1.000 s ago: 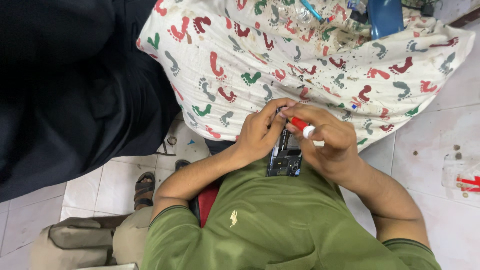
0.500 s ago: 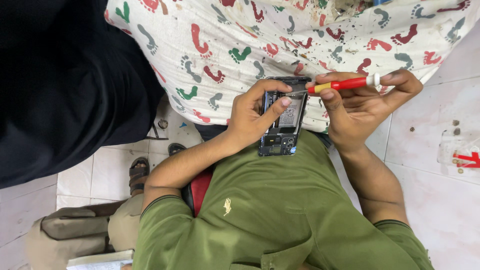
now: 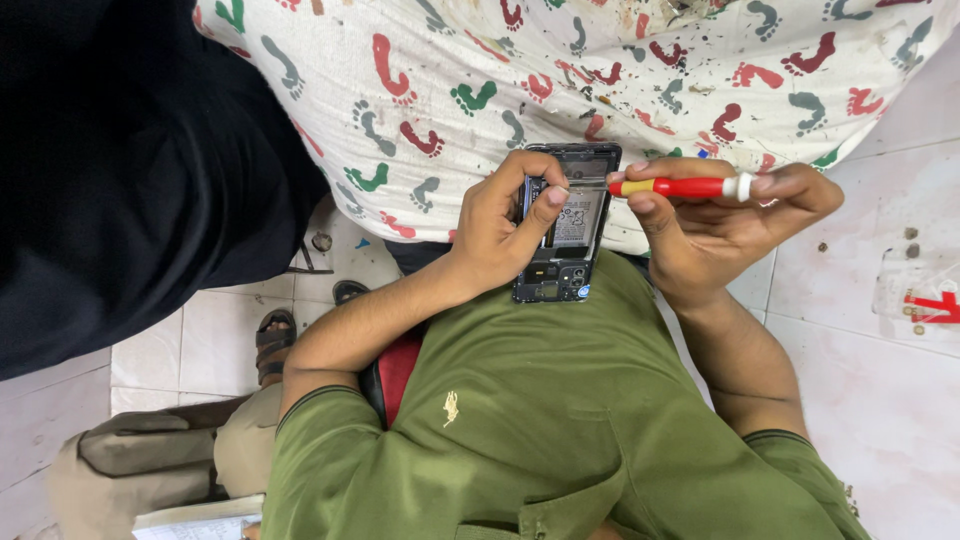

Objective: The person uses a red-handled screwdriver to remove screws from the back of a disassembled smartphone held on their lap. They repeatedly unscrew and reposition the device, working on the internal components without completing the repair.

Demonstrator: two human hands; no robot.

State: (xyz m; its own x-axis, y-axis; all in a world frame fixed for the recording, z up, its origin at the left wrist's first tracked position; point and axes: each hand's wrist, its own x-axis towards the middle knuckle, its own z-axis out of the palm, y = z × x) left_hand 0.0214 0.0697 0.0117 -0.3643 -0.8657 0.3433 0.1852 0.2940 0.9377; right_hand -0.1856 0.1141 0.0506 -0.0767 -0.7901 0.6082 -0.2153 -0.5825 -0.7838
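My left hand grips an opened smartphone by its left edge, thumb resting on the exposed inside. The phone's back is off, showing a battery and dark circuit parts. My right hand pinches a red screwdriver with a white cap and a yellow band. It lies level, with its tip pointing at the phone's upper right edge. Both hands hover above my green shirt, in front of a white cloth with coloured footprints.
A large black fabric mass fills the left side. Pale floor tiles lie to the right, with a red mark. A sandalled foot and a beige bag sit at lower left, beside a sheet of paper.
The screwdriver came off the phone and swung out to the right, now lying level. Both hands and the phone rose away from my chest toward the patterned cloth.
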